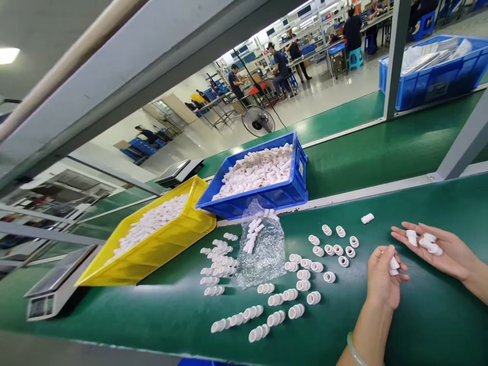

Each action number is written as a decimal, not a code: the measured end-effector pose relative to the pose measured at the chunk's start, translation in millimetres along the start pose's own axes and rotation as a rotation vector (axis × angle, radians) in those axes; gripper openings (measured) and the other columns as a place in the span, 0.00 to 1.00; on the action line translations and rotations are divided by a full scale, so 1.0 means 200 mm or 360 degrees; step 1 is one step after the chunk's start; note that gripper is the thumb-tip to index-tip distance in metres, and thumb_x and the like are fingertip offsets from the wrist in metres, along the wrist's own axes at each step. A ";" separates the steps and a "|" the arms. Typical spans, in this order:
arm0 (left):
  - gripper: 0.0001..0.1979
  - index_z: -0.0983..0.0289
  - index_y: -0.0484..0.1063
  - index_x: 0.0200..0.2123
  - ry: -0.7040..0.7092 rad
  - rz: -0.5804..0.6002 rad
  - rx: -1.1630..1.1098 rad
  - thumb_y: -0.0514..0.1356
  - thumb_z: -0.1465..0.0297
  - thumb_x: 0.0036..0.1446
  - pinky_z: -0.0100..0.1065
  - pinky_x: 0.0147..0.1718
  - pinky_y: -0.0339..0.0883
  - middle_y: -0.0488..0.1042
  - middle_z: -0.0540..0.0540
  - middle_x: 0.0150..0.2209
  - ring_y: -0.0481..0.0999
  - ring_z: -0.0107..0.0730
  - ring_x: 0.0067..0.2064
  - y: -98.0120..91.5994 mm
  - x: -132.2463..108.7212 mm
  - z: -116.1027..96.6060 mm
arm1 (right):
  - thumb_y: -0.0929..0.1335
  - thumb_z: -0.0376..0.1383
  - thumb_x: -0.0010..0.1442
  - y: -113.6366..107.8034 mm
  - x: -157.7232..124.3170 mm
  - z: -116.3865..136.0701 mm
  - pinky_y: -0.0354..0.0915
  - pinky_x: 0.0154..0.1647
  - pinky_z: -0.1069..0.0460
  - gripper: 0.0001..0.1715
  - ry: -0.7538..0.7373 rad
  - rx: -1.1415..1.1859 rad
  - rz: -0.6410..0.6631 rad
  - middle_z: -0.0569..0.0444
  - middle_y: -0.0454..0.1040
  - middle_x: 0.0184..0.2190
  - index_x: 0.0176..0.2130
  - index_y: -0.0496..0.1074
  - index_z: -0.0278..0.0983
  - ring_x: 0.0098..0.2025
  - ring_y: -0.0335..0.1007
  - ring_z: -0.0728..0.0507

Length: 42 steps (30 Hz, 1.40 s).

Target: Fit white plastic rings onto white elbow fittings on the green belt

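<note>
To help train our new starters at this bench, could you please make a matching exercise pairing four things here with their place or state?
1 yellow bin
2 clear bag
3 left hand
4 right hand

A palm up, several white pieces on it
B beside the scale
C fingers pinching one white piece
D lying on the green table, before the blue bin

Pairs: 1-B, 2-D, 3-C, 4-A

The left hand (381, 282) curls over a white fitting (394, 264), hiding most of it. At 8 o'clock the scale (49, 290) has a display too blurred to read
</note>
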<state>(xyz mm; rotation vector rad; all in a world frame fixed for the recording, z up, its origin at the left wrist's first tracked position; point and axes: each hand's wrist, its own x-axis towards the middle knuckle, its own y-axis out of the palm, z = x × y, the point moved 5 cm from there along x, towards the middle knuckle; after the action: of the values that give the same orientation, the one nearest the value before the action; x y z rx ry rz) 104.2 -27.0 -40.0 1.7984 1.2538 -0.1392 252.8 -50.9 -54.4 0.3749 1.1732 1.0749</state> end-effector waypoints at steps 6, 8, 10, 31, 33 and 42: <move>0.23 0.66 0.70 0.39 0.0285 -0.0122 0.0692 0.70 0.57 0.46 0.24 0.17 0.60 0.68 0.47 0.24 0.65 0.22 0.21 0.00 -0.01 0.00 | 0.61 0.37 0.63 0.05 -0.02 -0.08 0.60 0.67 0.39 0.25 0.0113 -0.0112 0.0140 0.46 0.71 0.60 0.59 0.67 0.38 0.64 0.62 0.39; 0.19 0.66 0.72 0.40 0.0343 -0.0156 0.0884 0.68 0.61 0.49 0.25 0.19 0.59 0.69 0.48 0.24 0.64 0.22 0.21 0.00 -0.02 -0.01 | 0.61 0.39 0.63 0.06 -0.02 -0.10 0.59 0.67 0.38 0.26 0.0093 -0.0221 0.0173 0.46 0.69 0.61 0.59 0.67 0.39 0.65 0.61 0.38; 0.13 0.66 0.74 0.39 0.0408 -0.0166 0.1049 0.65 0.66 0.51 0.26 0.22 0.58 0.70 0.50 0.24 0.64 0.23 0.22 0.00 -0.02 -0.02 | 0.62 0.40 0.62 0.08 -0.03 -0.12 0.60 0.67 0.39 0.27 0.0072 -0.0333 0.0203 0.47 0.68 0.62 0.59 0.68 0.41 0.65 0.60 0.37; 0.23 0.67 0.74 0.36 0.0385 -0.0294 0.0657 0.70 0.53 0.46 0.25 0.21 0.52 0.61 0.44 0.19 0.54 0.18 0.20 -0.05 -0.01 -0.09 | 0.71 0.38 0.56 0.03 -0.01 -0.18 0.67 0.19 0.61 0.14 0.0239 -0.0165 0.0001 0.48 0.79 0.44 0.43 0.78 0.40 0.35 0.75 0.48; 0.24 0.67 0.74 0.36 0.0355 -0.0260 0.0670 0.70 0.52 0.45 0.24 0.20 0.50 0.59 0.43 0.18 0.53 0.18 0.19 -0.05 -0.01 -0.09 | 0.73 0.40 0.56 0.02 -0.02 -0.14 0.54 0.11 0.62 0.15 0.0027 -0.0454 0.0016 0.50 0.77 0.39 0.44 0.78 0.41 0.24 0.64 0.53; 0.21 0.68 0.75 0.34 0.0186 -0.0035 0.0914 0.69 0.56 0.46 0.25 0.19 0.48 0.61 0.45 0.17 0.56 0.19 0.19 0.00 -0.02 -0.02 | 0.67 0.54 0.64 0.05 -0.11 0.04 0.67 0.42 0.50 0.21 -0.0589 -0.2208 0.0167 0.53 0.75 0.38 0.49 0.75 0.46 0.41 0.69 0.42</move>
<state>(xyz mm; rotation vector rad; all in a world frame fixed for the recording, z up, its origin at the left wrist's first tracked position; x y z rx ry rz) 99.6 -26.6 -35.1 2.3052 1.4110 -0.4500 256.0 -62.6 -30.8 -0.4534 -0.0787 1.5625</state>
